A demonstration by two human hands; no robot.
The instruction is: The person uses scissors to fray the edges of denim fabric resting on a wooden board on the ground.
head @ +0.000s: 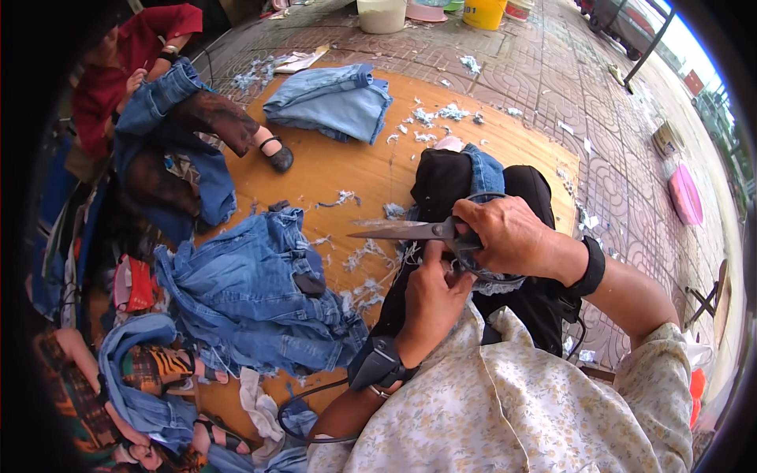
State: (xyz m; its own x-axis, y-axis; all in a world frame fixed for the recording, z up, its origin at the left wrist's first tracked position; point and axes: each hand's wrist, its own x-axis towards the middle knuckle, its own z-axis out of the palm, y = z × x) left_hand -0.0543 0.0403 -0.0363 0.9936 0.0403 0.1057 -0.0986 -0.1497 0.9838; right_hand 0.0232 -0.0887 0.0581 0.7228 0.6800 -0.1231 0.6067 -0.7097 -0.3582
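My right hand (pixel 511 236) grips a pair of scissors (pixel 437 230) by the dark handles, the blades pointing left and slightly parted. Just below the blades, the fingers of my left hand (pixel 432 301) pinch a frayed edge of denim (pixel 494 288) on my lap; white threads stick out beside the fingertips. More of this blue denim (pixel 486 168) shows between my black-clad knees. A heap of blue jeans (pixel 254 290) lies left of my left hand. Folded light-blue jeans (pixel 328 100) rest farther off on the wooden board (pixel 366 171).
Thread scraps (pixel 452 111) dot the board. At upper left a person in red (pixel 106 88) holds jeans; at lower left another person's hands (pixel 142 452) are beside denim. Buckets (pixel 381 15) stand on the paving beyond. A pink basin (pixel 686 194) is at right.
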